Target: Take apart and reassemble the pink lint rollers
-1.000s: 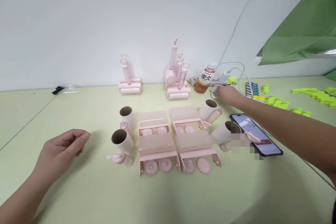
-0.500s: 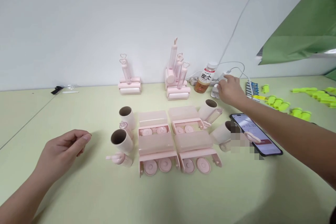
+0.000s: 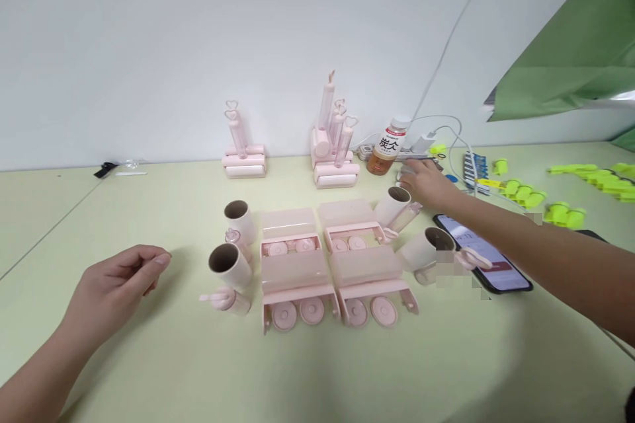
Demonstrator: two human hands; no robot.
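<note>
R hand [image 3: 425, 182] is over a small white item [image 3: 399, 177] (type unclear) just R of & nearer than the supplement btl [image 3: 388, 147] on the tabletop [image 3: 173, 357]; its fingers are spread but hide most of the item, so can't tell if the grip is holding or only touching. L hand [image 3: 116, 281], well L of the btl, is loosely curled, grip narrow, nothing visible in it. Item's prob. light, stiff & a bit slick, so best held by its side edges, thumb opp. fingers, w/o bumping the btl.
</note>
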